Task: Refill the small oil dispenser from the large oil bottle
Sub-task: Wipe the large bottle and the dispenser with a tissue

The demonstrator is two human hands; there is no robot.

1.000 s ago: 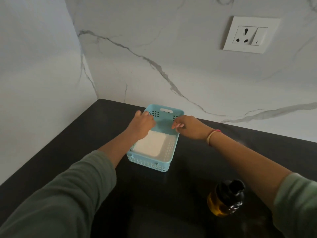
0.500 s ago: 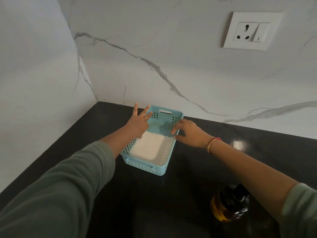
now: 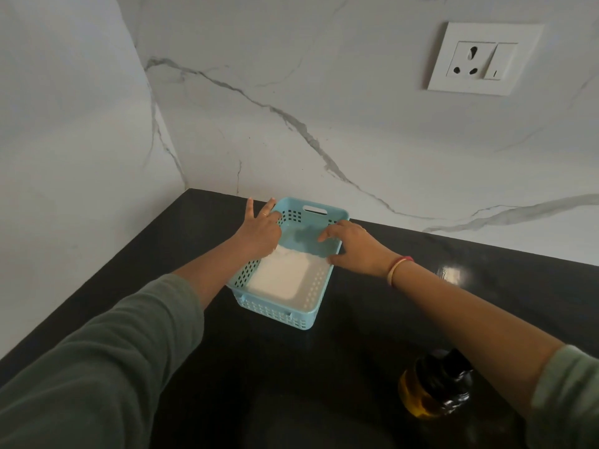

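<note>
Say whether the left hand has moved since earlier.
Yes: the left hand has uncurled and stretched toward the back wall, fingertips level with the far end of the basket.

Quick tally: one basket [image 3: 275, 311] is found on the one surface [image 3: 324, 384], and one white liner [image 3: 278, 277] is laid inside it. One bottle [image 3: 434, 387] is counted. Two hands are seen, a left hand [image 3: 259, 231] and a right hand [image 3: 356, 247], with two sleeves [image 3: 97, 367]. One ring [image 3: 265, 214] is worn on the left and one bracelet [image 3: 397, 268] on the right, as far as can be told. One socket plate [image 3: 485, 87] is mounted on the wall, with one switch [image 3: 500, 61].
</note>
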